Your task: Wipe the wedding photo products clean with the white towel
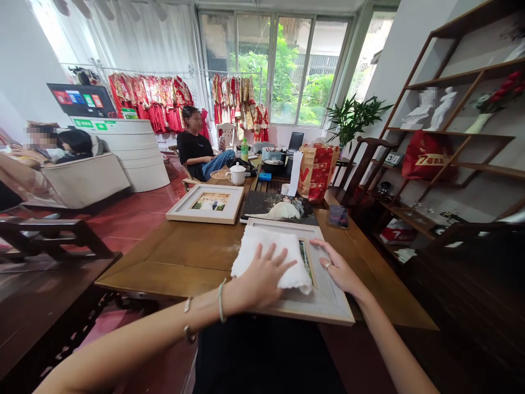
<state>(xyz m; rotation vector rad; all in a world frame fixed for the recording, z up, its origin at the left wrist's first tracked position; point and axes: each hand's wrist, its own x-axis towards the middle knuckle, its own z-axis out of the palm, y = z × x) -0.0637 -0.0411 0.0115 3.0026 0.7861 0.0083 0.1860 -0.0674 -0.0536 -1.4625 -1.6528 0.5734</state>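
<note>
A white-framed picture (328,290) lies at the near edge of the wooden table, its far side close to a dark photo album (262,205). Spread over much of the frame's front is a white cloth (256,246), which hides most of the photo. My left hand (262,276) presses flat on this cloth with its fingers spread. On the frame's right border rests my right hand (338,268), fingers stretched out, wearing a ring. Another framed photo (209,202) lies farther back on the left.
Behind the album stand a red paper bag (322,172), a white lidded mug (237,174) and a green bottle (245,149). A small dark block (337,216) sits at the table's right. A person (197,145) sits beyond the table. Wooden shelves (455,131) rise at right.
</note>
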